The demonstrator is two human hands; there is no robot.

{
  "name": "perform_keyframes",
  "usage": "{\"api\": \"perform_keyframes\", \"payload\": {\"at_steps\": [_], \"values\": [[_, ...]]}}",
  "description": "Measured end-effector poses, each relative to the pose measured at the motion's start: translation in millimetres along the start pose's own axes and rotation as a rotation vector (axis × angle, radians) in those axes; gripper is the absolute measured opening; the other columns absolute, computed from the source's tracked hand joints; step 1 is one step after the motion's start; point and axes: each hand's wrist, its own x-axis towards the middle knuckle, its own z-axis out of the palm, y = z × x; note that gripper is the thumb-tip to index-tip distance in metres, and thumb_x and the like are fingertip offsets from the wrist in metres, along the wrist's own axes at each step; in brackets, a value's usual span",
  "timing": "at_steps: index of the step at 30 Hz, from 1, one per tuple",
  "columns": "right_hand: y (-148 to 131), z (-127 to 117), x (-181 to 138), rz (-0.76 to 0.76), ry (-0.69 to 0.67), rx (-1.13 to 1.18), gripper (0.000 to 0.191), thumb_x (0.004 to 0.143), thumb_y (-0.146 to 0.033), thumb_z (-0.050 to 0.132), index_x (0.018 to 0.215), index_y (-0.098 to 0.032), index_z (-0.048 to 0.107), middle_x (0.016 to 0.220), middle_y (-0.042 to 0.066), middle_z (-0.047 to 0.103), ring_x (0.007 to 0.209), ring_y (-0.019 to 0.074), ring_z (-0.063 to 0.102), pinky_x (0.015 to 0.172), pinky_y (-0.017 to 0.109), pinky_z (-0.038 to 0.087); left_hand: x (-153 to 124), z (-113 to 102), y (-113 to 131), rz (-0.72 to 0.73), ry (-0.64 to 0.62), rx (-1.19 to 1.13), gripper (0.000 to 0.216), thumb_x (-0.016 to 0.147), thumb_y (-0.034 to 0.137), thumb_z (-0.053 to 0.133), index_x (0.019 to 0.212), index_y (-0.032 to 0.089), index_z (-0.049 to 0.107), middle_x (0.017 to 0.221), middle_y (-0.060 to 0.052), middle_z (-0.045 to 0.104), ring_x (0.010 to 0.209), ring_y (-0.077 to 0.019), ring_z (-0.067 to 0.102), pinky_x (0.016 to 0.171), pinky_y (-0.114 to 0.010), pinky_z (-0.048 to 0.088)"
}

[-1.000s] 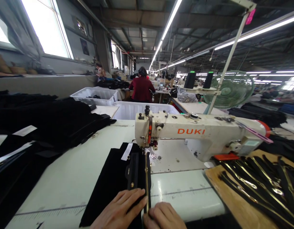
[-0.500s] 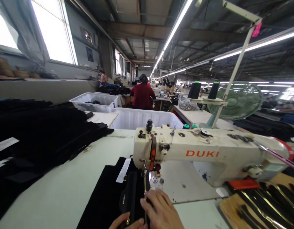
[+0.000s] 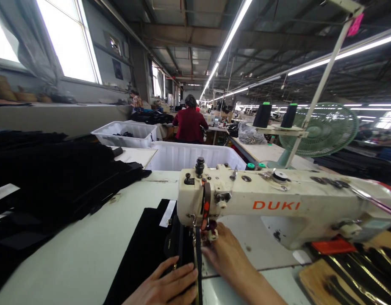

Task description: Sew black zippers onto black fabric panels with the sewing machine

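Observation:
A black fabric piece (image 3: 141,250) with a white label (image 3: 167,213) lies on the table and runs up to the needle area of the sewing machine (image 3: 246,195). A narrow black strip with a gold-coloured edge (image 3: 199,271) leads under the presser foot. My left hand (image 3: 165,281) rests flat on the fabric beside this strip, fingers stretched out. My right hand (image 3: 228,256) is at the right of the needle, its thumb near the foot. Its other fingertips are hidden by the machine head, so any hold there cannot be made out.
Black fabric pieces (image 3: 55,182) are stacked at the left. Gold-edged black strips (image 3: 357,275) lie on a wooden board (image 3: 316,279) at the right. Behind the machine stand a white bin (image 3: 195,154), thread cones (image 3: 262,115) and a green fan (image 3: 322,131). A person in dark red (image 3: 190,123) sits farther off.
My right hand has moved from the strip up and right to the presser foot. My left hand has come farther up onto the fabric, which has shifted slightly toward the machine.

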Motion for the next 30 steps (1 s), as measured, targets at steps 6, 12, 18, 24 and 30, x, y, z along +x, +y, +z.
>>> {"api": "perform_keyframes", "payload": {"at_steps": [6,12,18,24,30], "values": [[-8,13,3,-0.112,-0.003,-0.074,0.034,0.082,0.005,0.056,0.106,-0.018,0.062,0.115,0.011,0.063,0.107,0.0268,0.056,0.098,0.043,0.046,-6,10,13,-0.106,0.113,-0.11,0.036,0.101,0.022,0.056,0.136,0.022,0.053,0.14,-0.004,0.059,0.133,-0.0198,0.05,0.12,-0.035,0.023],[-18,25,-1,0.055,0.038,-0.122,0.028,0.083,0.001,0.055,0.105,-0.014,0.062,0.106,0.015,0.062,0.101,0.0318,0.054,0.092,0.049,0.046,-11,43,13,-0.14,0.164,-0.17,0.042,0.097,0.01,0.052,0.137,0.025,0.051,0.143,-0.001,0.056,0.134,-0.0182,0.048,0.12,-0.038,0.023],[-17,18,13,0.174,0.021,-0.127,0.019,0.089,-0.006,0.052,0.095,-0.019,0.065,0.101,0.011,0.062,0.103,0.0309,0.052,0.09,0.045,0.044,0,-3,12,-0.068,0.064,-0.259,0.064,0.081,0.044,0.077,0.135,0.018,0.056,0.134,-0.011,0.061,0.125,-0.0269,0.058,0.112,-0.043,0.039],[-17,17,12,0.195,-0.014,-0.138,0.018,0.089,-0.009,0.055,0.102,-0.018,0.064,0.106,0.012,0.062,0.104,0.0293,0.051,0.093,0.045,0.041,3,-27,28,-0.199,0.009,-0.296,0.058,0.083,0.036,0.077,0.135,0.02,0.057,0.135,-0.009,0.062,0.129,-0.0285,0.054,0.113,-0.053,0.036],[-15,17,13,0.18,-0.006,-0.136,0.017,0.091,-0.01,0.055,0.1,-0.019,0.065,0.108,0.012,0.062,0.108,0.0297,0.05,0.094,0.046,0.039,1,-21,23,-0.19,-0.024,-0.356,0.062,0.085,0.042,0.074,0.141,0.024,0.053,0.139,-0.01,0.058,0.131,-0.0299,0.052,0.115,-0.055,0.03]]}}
